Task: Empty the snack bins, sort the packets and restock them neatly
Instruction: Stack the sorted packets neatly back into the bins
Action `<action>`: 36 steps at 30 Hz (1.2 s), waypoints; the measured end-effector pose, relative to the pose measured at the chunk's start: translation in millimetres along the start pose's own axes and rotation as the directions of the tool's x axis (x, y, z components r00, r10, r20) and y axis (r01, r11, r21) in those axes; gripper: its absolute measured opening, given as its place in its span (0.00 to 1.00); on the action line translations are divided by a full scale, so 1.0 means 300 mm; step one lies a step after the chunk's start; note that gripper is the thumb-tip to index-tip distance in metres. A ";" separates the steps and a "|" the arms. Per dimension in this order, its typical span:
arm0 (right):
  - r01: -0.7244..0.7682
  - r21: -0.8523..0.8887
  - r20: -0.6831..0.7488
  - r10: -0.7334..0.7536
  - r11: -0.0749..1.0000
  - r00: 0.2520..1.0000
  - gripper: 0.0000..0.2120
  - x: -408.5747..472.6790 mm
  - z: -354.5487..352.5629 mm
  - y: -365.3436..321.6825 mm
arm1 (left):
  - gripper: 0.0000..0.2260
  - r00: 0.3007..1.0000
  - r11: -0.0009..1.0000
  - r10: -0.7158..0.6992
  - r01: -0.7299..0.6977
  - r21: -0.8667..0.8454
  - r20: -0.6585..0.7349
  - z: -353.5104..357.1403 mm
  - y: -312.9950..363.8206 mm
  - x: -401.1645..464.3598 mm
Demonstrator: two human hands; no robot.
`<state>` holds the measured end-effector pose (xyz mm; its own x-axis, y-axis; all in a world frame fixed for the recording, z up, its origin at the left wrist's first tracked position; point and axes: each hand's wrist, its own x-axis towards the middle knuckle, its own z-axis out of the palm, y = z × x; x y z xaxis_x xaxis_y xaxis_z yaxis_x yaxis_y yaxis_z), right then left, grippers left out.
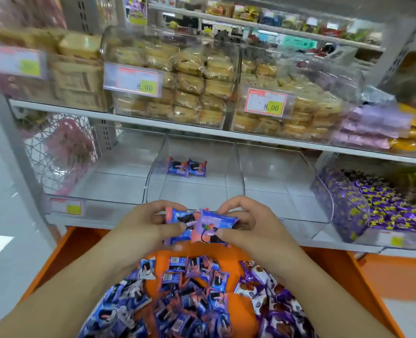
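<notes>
The packets (202, 225) between the fingers (228, 208) are glossy printed plastic film, crinkled at the sealed ends. Just beyond the fingers, the bin (197, 184) is clear, smooth hard plastic that catches the light. Below the fingers, the orange ledge (324, 272) looks smooth and matt. Above the fingers, the shelf (153, 123) appears to be painted grey metal, and its price tags (133, 80) look like paper behind glossy plastic.

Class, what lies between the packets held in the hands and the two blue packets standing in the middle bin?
Head view: only the clear bin's bare floor and front lip.
</notes>
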<state>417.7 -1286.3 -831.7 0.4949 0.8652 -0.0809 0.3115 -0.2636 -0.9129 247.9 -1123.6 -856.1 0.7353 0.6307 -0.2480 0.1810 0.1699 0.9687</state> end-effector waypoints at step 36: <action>0.088 -0.245 -0.288 -0.159 0.966 0.944 0.09 0.323 -0.240 0.188 | 0.11 0.931 0.740 0.362 -0.255 0.622 -0.049 0.137 0.063 0.709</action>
<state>541.7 -1248.1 -862.2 0.6516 0.7358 0.1843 0.5429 -0.2827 -0.7908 434.6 -1017.2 -890.1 0.7181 0.6856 0.1195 0.3521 -0.5060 0.7874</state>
